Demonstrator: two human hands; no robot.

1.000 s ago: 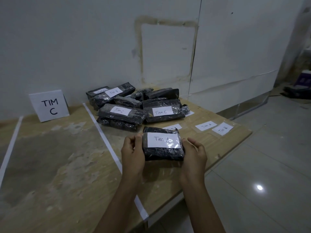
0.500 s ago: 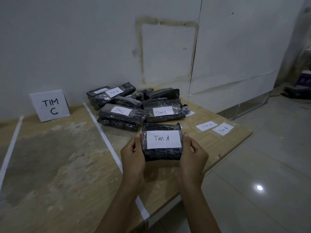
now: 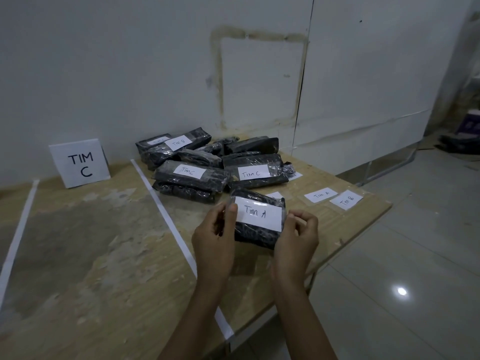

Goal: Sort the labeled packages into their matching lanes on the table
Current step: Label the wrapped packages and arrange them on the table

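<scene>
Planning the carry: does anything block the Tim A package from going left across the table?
Nothing visible does. Left hand and right hand hold the package; leftward lie only a tape line and the Tim C sign at the wall. No Tim A lane shows.

You see glossy black packages (image 3: 191, 178) bearing white labels with black handwriting, on a mottled tan table (image 3: 104, 242) striped with white tape (image 3: 166, 211).
</scene>
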